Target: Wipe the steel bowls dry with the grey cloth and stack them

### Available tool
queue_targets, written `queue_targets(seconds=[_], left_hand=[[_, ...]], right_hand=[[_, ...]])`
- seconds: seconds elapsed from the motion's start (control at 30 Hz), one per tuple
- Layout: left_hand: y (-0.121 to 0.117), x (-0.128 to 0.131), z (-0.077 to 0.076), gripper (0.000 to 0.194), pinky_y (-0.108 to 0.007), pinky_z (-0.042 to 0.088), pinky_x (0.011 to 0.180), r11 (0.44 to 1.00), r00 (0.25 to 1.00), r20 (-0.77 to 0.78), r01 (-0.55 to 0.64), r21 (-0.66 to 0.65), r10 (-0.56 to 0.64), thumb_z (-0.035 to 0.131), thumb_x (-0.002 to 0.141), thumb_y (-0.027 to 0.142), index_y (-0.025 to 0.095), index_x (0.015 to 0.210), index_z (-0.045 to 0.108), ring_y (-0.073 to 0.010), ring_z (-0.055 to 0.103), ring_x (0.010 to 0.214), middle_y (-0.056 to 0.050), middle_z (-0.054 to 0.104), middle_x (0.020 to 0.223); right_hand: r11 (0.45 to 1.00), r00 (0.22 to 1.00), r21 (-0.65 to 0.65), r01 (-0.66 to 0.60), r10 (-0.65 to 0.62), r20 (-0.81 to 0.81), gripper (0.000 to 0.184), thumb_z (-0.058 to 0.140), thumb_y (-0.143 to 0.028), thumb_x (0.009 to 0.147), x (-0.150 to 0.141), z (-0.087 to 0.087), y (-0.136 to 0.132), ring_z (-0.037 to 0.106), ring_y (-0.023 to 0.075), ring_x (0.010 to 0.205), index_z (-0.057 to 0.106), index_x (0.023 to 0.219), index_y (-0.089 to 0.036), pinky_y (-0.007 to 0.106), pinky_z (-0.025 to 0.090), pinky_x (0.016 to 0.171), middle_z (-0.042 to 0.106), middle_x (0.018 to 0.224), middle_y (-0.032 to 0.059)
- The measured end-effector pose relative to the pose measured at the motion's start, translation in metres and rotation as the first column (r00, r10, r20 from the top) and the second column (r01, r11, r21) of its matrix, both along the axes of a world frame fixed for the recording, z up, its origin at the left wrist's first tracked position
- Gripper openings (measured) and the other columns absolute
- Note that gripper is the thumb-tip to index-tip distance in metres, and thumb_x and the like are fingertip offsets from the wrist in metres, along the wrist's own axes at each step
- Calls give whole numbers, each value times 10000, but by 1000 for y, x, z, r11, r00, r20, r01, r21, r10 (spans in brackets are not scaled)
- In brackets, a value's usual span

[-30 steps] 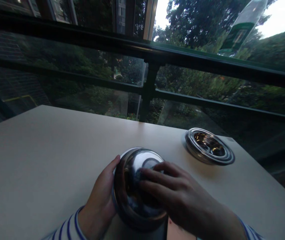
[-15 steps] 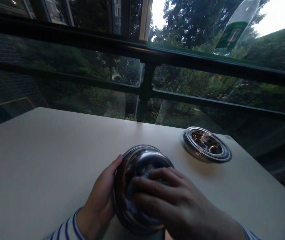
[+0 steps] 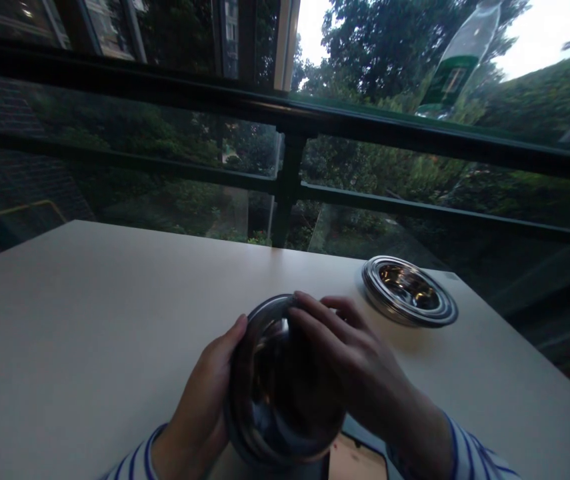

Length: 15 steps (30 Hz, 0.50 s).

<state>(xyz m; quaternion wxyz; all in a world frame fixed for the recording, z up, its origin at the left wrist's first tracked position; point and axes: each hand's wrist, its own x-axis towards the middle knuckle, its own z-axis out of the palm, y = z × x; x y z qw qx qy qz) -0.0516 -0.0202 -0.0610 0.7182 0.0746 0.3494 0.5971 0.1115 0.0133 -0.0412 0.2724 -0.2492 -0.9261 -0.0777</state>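
Observation:
A shiny metal bowl (image 3: 269, 400) is held up over the near part of the table. My left hand (image 3: 205, 387) grips its left side, thumb along the rim and the other fingers hidden behind. Curled over the bowl's upper right edge is my right hand (image 3: 359, 353), its fingertips pressed against the metal. Whatever lies under those fingers is hidden. Dark reflections cover the bowl's face, so I cannot tell whether it is the inside or the underside.
More metal bowls, apparently stacked (image 3: 409, 293), stand at the right on the white table (image 3: 115, 320). A flat pinkish phone-like object (image 3: 357, 460) lies below the held bowl. Beyond the table runs a dark railing (image 3: 165, 93), with a plastic bottle (image 3: 449, 80) on it.
My right hand has moved from the middle of the bowl up to its upper right edge. Something pale under its fingers no longer shows. My left hand keeps its grip.

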Motion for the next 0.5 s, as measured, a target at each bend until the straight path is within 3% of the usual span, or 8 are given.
queue_targets(seconds=[0.07, 0.2, 0.27, 0.4, 0.5], left_hand=[[-1, 1, 2, 250, -328, 526, 740, 1000, 1000, -26, -17, -18, 16, 544, 811, 209, 75, 986, 663, -231, 677, 785, -104, 730, 812], [-1, -2, 3, 302, -358, 533, 721, 998, 999, -29, 22, -51, -24, 564, 798, 257, 52, 1001, 653, -261, 677, 795, -132, 726, 844], [-1, -4, 1, 304, -354, 529, 735, 999, 999, -49, -10, -35, 8, 573, 792, 256, 62, 1012, 652, -256, 677, 804, -122, 727, 852], [2, -5, -5, 298, -334, 523, 743, 997, 991, -103, -79, 6, 79, 584, 785, 267, 83, 1008, 658, -238, 676, 810, -94, 733, 838], [1, -7, -7, 319, -330, 522, 725, 997, 986, -147, -82, -12, 79, 606, 768, 311, 81, 981, 665, -234, 677, 782, -89, 733, 814]], right_hand=[[1000, 1000, 11, -29, 29, 4, 314, 414, -155, 901, 0, 1, -2, 462, 233, 1040, 542, 1179, -86, 384, 479, 838, 516, 1290, 112], [970, 978, 123, -209, 210, 0, 242, 455, -197, 898, -5, 7, -11, 502, 215, 982, 615, 1078, -181, 323, 505, 743, 594, 1210, 9], [977, 983, 122, -175, 180, -30, 259, 431, -191, 906, -4, 8, -9, 499, 217, 999, 605, 1096, -169, 331, 502, 761, 582, 1227, 28], [995, 997, 88, -39, 44, -59, 309, 406, -134, 892, -2, 5, -2, 471, 244, 1056, 552, 1151, -51, 391, 483, 833, 545, 1250, 148], [979, 986, 136, -154, 161, -38, 277, 447, -171, 889, -8, 2, -9, 508, 227, 978, 597, 1120, -141, 342, 510, 748, 581, 1223, 54]])
